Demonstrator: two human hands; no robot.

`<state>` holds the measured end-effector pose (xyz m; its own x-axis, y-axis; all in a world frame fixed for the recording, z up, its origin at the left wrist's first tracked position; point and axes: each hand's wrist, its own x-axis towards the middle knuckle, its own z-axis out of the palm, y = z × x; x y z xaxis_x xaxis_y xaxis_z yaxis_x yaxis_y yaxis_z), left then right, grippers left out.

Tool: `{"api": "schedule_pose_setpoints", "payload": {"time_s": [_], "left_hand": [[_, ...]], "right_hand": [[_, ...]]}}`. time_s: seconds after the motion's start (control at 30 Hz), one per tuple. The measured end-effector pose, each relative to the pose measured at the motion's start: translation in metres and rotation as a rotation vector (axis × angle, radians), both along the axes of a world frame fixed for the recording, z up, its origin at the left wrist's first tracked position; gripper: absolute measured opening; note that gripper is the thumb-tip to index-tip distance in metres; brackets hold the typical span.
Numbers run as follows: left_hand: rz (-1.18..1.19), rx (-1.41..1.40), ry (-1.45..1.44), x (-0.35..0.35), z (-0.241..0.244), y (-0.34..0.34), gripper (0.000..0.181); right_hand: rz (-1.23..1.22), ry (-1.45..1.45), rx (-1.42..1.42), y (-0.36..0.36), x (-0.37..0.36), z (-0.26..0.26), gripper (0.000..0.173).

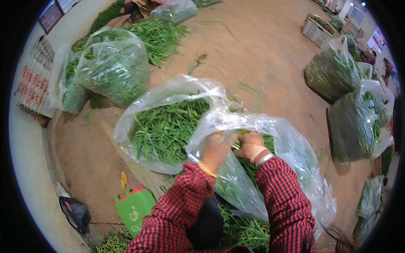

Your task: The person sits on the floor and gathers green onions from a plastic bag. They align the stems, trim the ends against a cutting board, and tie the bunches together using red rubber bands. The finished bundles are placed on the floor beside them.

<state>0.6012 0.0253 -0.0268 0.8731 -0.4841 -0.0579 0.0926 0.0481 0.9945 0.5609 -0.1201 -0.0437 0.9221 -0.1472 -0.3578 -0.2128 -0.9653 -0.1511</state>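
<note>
My left hand (217,148), blurred, is at the near rim of a clear plastic bag (289,139), with its fingers pointing toward my right hand. My right hand (252,145) is inside that bag's mouth, its fingers curled around green stalks (236,145) whose pale ends show beside the thumb. Plastic and the hand itself hide the fingertips. More long green stalks show through the film below the hands. Touching this bag on the left is a second clear bag (126,128), wide at the mouth and filled with cut green stalks (171,129).
Filled bags (117,66) stand at the upper left beside a loose green heap (158,38). More filled bags (354,126) and a white crate (316,31) are at right. A green carrier bag (136,208) and a black bag (76,215) lie lower left. Loose greens (246,231) lie near my legs.
</note>
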Motion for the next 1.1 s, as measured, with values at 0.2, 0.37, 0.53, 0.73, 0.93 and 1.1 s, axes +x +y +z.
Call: {"api": "schedule_pose_setpoints", "payload": {"time_s": [0.2, 0.37, 0.53, 0.73, 0.93, 1.1], "left_hand": [[0.088, -0.235, 0.282, 0.009, -0.016, 0.012, 0.03], [-0.152, 0.542, -0.737, -0.001, -0.021, 0.004, 0.051], [-0.27, 0.575, -0.865, -0.012, -0.023, -0.021, 0.052], [-0.395, 0.841, -0.906, -0.026, -0.101, -0.015, 0.038], [-0.382, 0.862, -0.869, -0.027, -0.099, -0.021, 0.038], [-0.394, 0.936, -0.88, -0.021, -0.103, -0.023, 0.04]], "right_hand": [[-0.458, -0.147, 0.601, -0.037, -0.032, 0.031, 0.05], [-0.51, -0.094, 0.801, -0.032, -0.04, 0.071, 0.05], [-0.701, -0.118, 0.74, -0.03, -0.046, 0.05, 0.053], [-0.357, -0.175, 0.64, -0.018, -0.065, 0.053, 0.047], [-0.454, -0.318, 0.893, -0.017, -0.132, 0.134, 0.037], [-0.478, -0.837, 0.83, -0.02, -0.177, 0.239, 0.029]]}}
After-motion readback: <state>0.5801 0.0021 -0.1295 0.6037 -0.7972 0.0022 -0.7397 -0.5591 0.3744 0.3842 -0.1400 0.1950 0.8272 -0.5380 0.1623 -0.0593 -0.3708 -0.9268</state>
